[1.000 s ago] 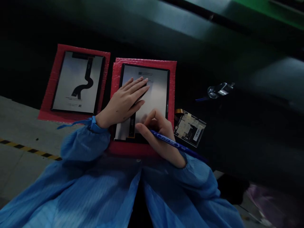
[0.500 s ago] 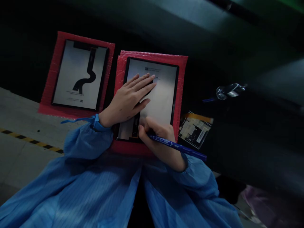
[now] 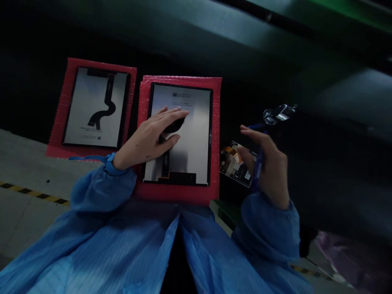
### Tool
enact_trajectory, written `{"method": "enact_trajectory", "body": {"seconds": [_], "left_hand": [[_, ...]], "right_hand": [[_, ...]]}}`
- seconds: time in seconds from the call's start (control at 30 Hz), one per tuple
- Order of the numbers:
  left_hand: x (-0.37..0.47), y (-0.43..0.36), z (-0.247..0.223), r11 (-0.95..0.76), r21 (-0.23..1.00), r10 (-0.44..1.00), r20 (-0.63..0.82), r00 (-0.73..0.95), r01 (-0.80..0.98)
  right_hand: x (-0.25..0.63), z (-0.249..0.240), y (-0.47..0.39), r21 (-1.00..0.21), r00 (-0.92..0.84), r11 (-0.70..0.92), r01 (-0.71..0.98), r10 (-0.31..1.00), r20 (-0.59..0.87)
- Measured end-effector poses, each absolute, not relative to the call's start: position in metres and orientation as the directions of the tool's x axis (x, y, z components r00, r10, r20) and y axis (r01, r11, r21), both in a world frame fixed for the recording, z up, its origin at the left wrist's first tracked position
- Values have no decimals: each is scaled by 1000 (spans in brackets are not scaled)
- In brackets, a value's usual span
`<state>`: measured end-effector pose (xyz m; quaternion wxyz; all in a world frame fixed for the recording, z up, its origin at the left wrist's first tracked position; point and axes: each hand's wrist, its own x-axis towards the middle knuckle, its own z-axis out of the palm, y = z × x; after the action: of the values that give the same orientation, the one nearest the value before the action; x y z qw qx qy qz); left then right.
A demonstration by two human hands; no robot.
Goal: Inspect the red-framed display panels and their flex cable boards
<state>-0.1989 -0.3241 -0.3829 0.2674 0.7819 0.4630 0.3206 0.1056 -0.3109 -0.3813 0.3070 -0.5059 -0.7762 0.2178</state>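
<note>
Nearest the camera, two sleeves of thin blue striped fabric lead to bare hands. The right hand point(image 3: 268, 165) is raised beside the red mat, its fingers point(image 3: 249, 132) loosely curled around a blue pen point(image 3: 259, 165) that stands roughly upright, long axis running away from the person. Just behind that hand lies a small circuit board point(image 3: 234, 163) with an orange patch and a white label too small to read. The left hand point(image 3: 151, 136) rests flat on a display panel point(image 3: 192, 134), fingers spread and holding nothing, over a black ribbon cable. The panel is a flat grey rectangle in a dark frame, long axis pointing away, on a red bubble-textured mat point(image 3: 216, 134); its printed lines are illegible. Left of it, a second panel point(image 3: 93, 108) shows an S-shaped black cable. Farther right, a shiny clear object point(image 3: 277, 114) sits on the dark worktop point(image 3: 321, 171).
</note>
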Motion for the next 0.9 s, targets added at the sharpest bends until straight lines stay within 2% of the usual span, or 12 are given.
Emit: {"method": "enact_trajectory", "body": {"seconds": [0.03, 0.1, 0.17, 0.23, 0.33, 0.43, 0.53, 0.7, 0.83, 0.9], "left_hand": [[-200, -328, -379, -395, 773, 902, 223, 371, 496], [-201, -337, -370, -289, 890, 909, 140, 392, 351], [-201, -346, -365, -172, 966, 906, 77, 416, 195], [-199, -352, -362, -118, 992, 910, 92, 404, 39], [-192, -358, -364, -133, 986, 943, 157, 292, -103], [-185, -358, -363, -101, 985, 967, 129, 219, -138], [-180, -356, -359, 63, 969, 954, 12, 300, -239], [-181, -353, -353, 343, 885, 899, -213, 382, -315], [-186, -348, -345, 445, 791, 842, -210, 497, -420], [-186, -345, -337, 489, 780, 809, -236, 539, -391]], "right_hand": [[115, -386, -307, -637, -358, 379, 672, 918, 170], [129, -394, -304, -686, -416, 328, 650, 909, 41], [135, -398, -306, -770, -447, 274, 576, 894, -16], [137, -397, -310, -847, -462, 219, 485, 886, -35], [135, -392, -317, -926, -400, 148, 348, 916, -4], [129, -389, -322, -975, -307, 149, 167, 947, 93], [118, -386, -324, -992, -303, 126, 18, 946, 115], [98, -381, -320, -999, -329, 36, -39, 943, 47], [87, -378, -319, -999, -311, -11, -51, 951, 5], [82, -375, -321, -999, -309, -14, -52, 951, 3]]}}
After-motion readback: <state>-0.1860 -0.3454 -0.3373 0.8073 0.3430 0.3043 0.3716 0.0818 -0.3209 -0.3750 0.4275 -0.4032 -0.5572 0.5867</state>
